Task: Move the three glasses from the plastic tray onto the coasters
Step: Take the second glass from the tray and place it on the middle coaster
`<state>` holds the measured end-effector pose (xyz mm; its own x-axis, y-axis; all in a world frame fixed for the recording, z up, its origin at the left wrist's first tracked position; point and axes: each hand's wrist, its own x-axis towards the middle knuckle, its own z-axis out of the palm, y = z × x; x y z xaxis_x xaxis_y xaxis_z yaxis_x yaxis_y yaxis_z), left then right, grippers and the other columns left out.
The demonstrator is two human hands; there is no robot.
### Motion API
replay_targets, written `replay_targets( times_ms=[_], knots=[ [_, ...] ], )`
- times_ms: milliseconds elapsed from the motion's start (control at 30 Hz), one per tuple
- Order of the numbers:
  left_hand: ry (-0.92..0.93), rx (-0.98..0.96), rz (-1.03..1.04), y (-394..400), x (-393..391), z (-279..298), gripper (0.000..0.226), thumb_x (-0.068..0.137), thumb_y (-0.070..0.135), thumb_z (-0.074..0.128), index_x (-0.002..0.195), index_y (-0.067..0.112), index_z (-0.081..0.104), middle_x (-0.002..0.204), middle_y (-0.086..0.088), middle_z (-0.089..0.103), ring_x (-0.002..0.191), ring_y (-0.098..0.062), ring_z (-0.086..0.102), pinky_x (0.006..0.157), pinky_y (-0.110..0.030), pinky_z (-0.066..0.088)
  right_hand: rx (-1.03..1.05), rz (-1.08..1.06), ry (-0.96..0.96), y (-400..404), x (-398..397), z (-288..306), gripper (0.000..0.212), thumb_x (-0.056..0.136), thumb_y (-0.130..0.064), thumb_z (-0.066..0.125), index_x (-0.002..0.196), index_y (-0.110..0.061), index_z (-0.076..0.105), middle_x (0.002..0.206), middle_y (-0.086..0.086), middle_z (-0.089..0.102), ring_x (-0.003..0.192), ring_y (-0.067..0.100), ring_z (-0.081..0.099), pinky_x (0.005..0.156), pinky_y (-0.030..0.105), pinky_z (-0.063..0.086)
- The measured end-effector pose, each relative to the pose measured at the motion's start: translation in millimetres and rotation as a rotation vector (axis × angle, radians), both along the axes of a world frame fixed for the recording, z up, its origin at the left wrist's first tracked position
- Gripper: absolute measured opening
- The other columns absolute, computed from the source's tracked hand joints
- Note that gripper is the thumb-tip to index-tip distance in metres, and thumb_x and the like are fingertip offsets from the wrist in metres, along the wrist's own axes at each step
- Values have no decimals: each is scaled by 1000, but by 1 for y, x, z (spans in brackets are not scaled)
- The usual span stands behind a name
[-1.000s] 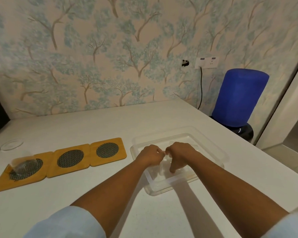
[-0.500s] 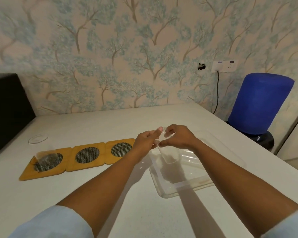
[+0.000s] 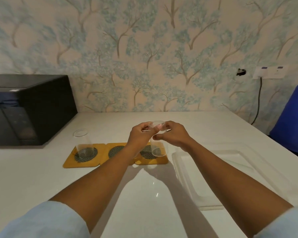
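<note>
Three yellow coasters with dark mesh centres lie in a row on the white table: left coaster, middle coaster, right coaster. A clear glass stands upright on the left coaster. My left hand and my right hand both pinch the top of a second clear glass. It hangs upright just over the right coaster, and I cannot tell whether its base touches. The clear plastic tray lies to the right with no glass visible in it.
A black appliance stands at the back left of the table. A blue water bottle sits beyond the table's right edge, below a wall socket with a cable. Patterned wallpaper backs the table.
Both hands lifted a glass out of the tray and carried it left, over the right coaster. The view swung left, bringing the black appliance into sight.
</note>
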<state>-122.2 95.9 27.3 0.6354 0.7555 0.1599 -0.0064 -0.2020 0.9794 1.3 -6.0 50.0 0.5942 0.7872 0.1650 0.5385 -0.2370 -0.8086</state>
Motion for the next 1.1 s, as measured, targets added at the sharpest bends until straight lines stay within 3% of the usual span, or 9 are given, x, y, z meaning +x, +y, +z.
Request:
replay_targets(
  times_ms=[233,333,467,700,933,1100],
  knots=[
    [6,71,89,32,-33,-1,85,57,64,81,127,18,65,119,0,69,110,-14,66,95,-34,55,43,76,60,40,-28,-12,50,56,-39,86,95,-14,67,103,3,68,96,20,65,81,41,56],
    [16,68,116,43,-45,-6,76,65,53,84,129,17,63,121,-2,69,110,-15,66,97,-38,55,75,117,58,54,-39,-18,43,59,-34,86,94,-14,70,101,4,71,96,20,66,83,39,55],
    [43,79,170,58,-57,-13,69,71,45,85,131,18,62,124,-3,68,113,-15,65,98,-37,54,94,172,31,72,-52,-26,40,65,-32,84,99,-16,71,100,2,72,95,20,67,82,34,56],
    [81,112,255,82,-73,-24,71,72,44,84,134,20,59,130,0,65,118,-16,61,99,-34,51,74,248,31,102,-65,-39,50,74,-30,81,118,-14,64,116,4,68,103,22,64,88,39,54],
    [154,113,299,101,-81,-44,70,76,43,81,138,20,56,134,1,62,117,-12,57,86,-17,43,-12,287,45,132,-69,-61,57,80,-25,77,132,-12,55,130,6,63,117,23,61,96,40,52],
    [197,120,298,105,-83,-51,70,80,43,78,141,20,53,141,-1,58,125,-17,56,93,-25,43,-32,293,51,139,-69,-71,56,80,-26,76,131,-14,56,132,5,63,118,22,61,92,34,52]
  ],
)
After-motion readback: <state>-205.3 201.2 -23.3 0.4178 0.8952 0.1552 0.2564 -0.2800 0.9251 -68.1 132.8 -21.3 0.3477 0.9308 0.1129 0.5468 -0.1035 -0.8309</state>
